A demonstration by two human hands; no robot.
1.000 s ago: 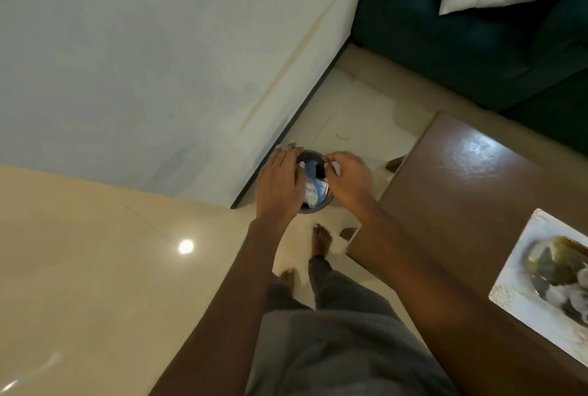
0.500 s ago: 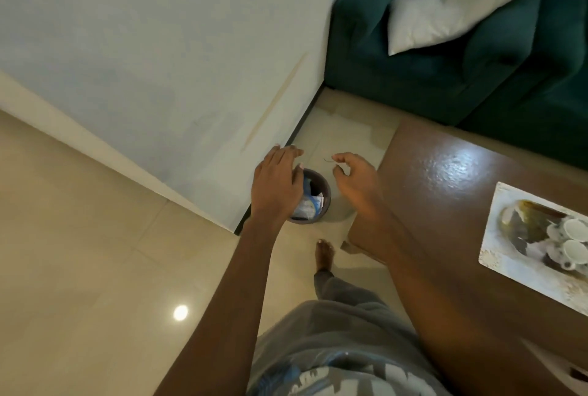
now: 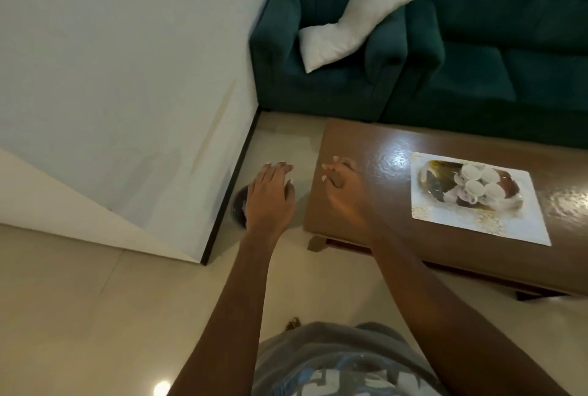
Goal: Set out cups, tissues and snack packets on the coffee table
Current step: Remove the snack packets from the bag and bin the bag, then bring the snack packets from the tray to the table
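1. A cluster of small white cups (image 3: pixel 477 184) is seen on a dark patterned dish (image 3: pixel 437 174). The dish is set on a pale rectangular placemat (image 3: pixel 509 223).
2. The placemat lies on the right half of the brown coffee table (image 3: pixel 366 147), with its near corner close to the table's front edge. Glossy wood is shown between the placemat and the table's left edge.
3. The right hand (image 3: pixel 343 195) is held over the table's left end, just inside the edge. Its fingers are loosely curled and nothing is gripped.
4. The left hand (image 3: pixel 270 201) is held palm down with straight fingers, holding nothing. It is left of the table, apart from the right hand.
5. A dark round bin (image 3: pixel 238 208) is partly hidden under the left hand. Its contents cannot be made out.
6. The bin stands on the floor (image 3: pixel 79 300), against the dark-edged corner of the white wall (image 3: pixel 127 77). A strip of floor is left between bin and table.
7. A green armchair (image 3: pixel 334 87) with a white cushion (image 3: pixel 346 23) stands beyond the table's far edge. A green sofa (image 3: pixel 509 61) is just beside it, and a narrow band of floor is seen between seats and table.
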